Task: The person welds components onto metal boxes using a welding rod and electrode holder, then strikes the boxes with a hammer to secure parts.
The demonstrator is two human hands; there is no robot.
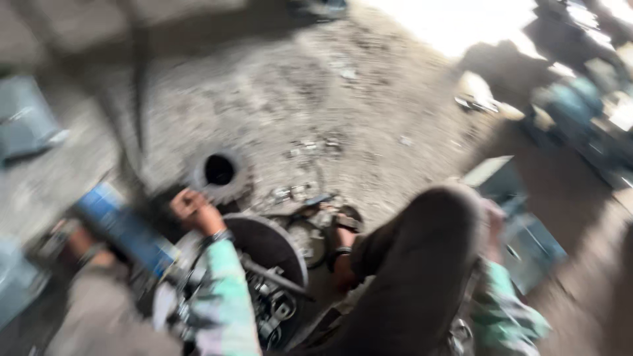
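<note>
The view is badly blurred by motion. My left hand (194,211) is curled into a fist around something dark next to a blue cylindrical power tool (122,227) at the lower left. Just below the hand stands a round dark basin (264,237) holding several metal parts and a rod. A toothed metal ring (221,173) lies on the ground just beyond the hand. My right hand (493,224) lies behind my raised right knee (428,237), mostly hidden; its green sleeve (508,313) shows below.
My sandalled foot (343,240) rests on the dirt floor beside small scattered metal bits (297,194). Grey metal boxes sit at the left edge (26,122) and to the right of the knee (521,231). Blue-green machinery (573,105) stands at the far right.
</note>
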